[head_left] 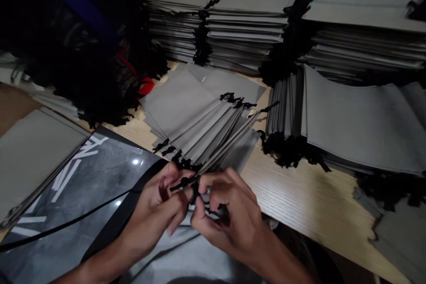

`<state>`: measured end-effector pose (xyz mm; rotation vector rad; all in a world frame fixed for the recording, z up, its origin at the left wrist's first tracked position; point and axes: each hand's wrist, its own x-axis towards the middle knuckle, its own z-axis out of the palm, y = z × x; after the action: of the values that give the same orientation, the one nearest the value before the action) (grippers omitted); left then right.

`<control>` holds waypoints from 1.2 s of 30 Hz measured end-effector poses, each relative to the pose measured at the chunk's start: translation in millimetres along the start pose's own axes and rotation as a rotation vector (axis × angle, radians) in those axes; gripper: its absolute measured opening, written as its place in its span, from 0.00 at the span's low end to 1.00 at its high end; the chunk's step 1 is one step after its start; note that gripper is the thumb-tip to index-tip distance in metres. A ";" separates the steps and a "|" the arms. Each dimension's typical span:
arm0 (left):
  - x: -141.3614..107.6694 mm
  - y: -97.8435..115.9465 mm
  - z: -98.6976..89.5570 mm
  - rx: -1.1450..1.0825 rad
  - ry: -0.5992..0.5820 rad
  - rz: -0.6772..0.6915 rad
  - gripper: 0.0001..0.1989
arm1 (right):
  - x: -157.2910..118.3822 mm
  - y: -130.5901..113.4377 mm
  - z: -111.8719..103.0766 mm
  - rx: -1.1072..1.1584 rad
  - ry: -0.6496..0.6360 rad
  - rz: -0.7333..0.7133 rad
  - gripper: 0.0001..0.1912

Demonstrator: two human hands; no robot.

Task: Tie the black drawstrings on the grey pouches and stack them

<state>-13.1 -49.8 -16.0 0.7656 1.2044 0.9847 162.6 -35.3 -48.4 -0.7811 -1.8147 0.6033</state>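
My left hand (161, 204) and my right hand (231, 206) meet at the table's front edge, with fingers closed in a pinch. Between the fingertips is a dark black cord (194, 193), gripped from both sides; its exact shape is partly hidden by the fingers. Just beyond my hands lies a fanned pile of flat grey fabric bags (189, 106), with knotted black cord ends (233, 99) at their corners. One narrow folded edge of grey fabric (229, 140) runs down to my fingers. Grey cloth (186, 253) lies below my hands.
Tall stacks of grey bags (246, 22) line the back of the wooden table (299, 195). More bags (359, 124) stand at the right. A dark heap of black cords (109, 66) fills the upper left. White strips (66, 173) lie on a glossy dark sheet (109, 173).
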 end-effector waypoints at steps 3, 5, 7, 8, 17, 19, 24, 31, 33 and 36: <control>-1.0 3.4 -11.2 0.229 0.004 0.166 0.12 | 3.6 -2.7 -3.3 -0.024 -0.052 -0.017 0.15; -3.0 2.8 -18.7 0.358 0.012 0.273 0.08 | 6.2 -3.6 -4.8 -0.048 -0.079 -0.029 0.15; -5.5 -1.1 -23.5 0.420 0.007 0.338 0.12 | 7.5 -3.4 -5.0 -0.052 -0.096 -0.041 0.14; -6.6 -3.8 -24.9 0.430 0.004 0.354 0.14 | 7.5 -3.0 -4.8 -0.041 -0.104 -0.040 0.13; -6.5 -11.1 -33.5 0.412 -0.019 0.225 0.07 | 13.6 -0.8 -18.0 -0.114 -0.303 -0.041 0.09; -7.5 -9.6 -34.9 0.420 -0.021 0.237 0.07 | 20.5 -0.8 -22.3 -0.206 -0.364 -0.048 0.10; -10.5 -12.0 -38.0 0.517 0.052 0.381 0.12 | 39.6 1.9 -25.2 -0.435 -0.455 -0.226 0.10; -9.7 -19.6 -43.9 0.685 0.134 0.526 0.15 | 59.2 14.8 -22.2 -0.441 -0.473 -0.392 0.14; -8.0 -19.5 -46.7 0.712 0.145 0.553 0.13 | 62.7 19.6 -21.5 -0.399 -0.460 -0.440 0.14; -6.7 -18.0 -52.0 0.794 0.154 0.612 0.13 | 65.1 24.7 -20.2 -0.350 -0.472 -0.470 0.14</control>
<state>-60.7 -64.3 -40.5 1.7868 1.5526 1.0540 170.1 30.6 -19.3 -0.4202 -2.4818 0.1626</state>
